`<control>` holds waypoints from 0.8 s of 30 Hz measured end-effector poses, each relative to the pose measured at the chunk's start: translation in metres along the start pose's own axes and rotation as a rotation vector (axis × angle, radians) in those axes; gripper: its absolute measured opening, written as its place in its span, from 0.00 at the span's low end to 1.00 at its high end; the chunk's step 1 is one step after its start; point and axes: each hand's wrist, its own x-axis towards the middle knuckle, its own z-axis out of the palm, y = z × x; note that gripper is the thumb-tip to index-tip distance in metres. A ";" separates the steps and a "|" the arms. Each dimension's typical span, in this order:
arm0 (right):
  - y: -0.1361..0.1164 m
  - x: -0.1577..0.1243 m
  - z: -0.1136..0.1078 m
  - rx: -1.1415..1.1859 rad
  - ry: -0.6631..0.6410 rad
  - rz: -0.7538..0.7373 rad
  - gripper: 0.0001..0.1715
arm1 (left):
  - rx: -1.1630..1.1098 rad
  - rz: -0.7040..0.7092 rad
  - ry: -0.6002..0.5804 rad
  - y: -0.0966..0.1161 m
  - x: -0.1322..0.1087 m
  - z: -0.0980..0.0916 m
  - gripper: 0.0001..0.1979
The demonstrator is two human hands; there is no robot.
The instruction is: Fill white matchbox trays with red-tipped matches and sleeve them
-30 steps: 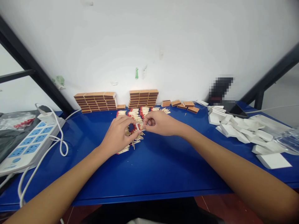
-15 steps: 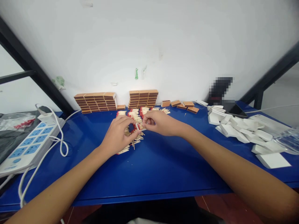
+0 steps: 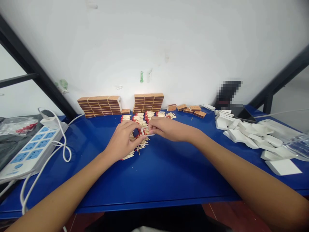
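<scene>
My left hand (image 3: 124,137) pinches a small white matchbox tray (image 3: 142,131) between thumb and fingertips, tilted above the table. Right beside it, my right hand (image 3: 160,129) is closed, its fingertips close to the tray's side; what they pinch is too small or hidden to make out. Under and behind both hands lie loose matches (image 3: 126,118) with red heads, spread in several rough bunches. My hands cover part of them.
Stacked matchboxes (image 3: 98,105) and a second stack (image 3: 148,102) stand against the wall. Loose matchboxes (image 3: 194,108) lie right of them. White trays (image 3: 238,134) are heaped at the right, near a plastic bottle (image 3: 300,145). A power strip (image 3: 33,145) with white cables sits left.
My right hand has shifted slightly right, its fingertips a little farther from my left hand. My left hand keeps its hold on the white tray. The view has shifted very slightly.
</scene>
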 end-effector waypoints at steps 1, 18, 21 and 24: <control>0.000 0.000 0.001 0.003 0.001 -0.002 0.06 | -0.005 -0.002 -0.003 0.000 0.000 0.000 0.14; 0.001 0.001 -0.001 0.012 0.005 0.041 0.05 | -0.020 0.007 -0.024 0.000 0.000 0.001 0.14; 0.001 0.002 0.001 -0.007 -0.003 0.048 0.05 | -0.023 0.012 -0.032 -0.001 0.000 0.001 0.14; 0.000 0.002 0.003 -0.004 -0.004 0.068 0.05 | -0.029 0.008 -0.043 -0.001 -0.001 0.002 0.13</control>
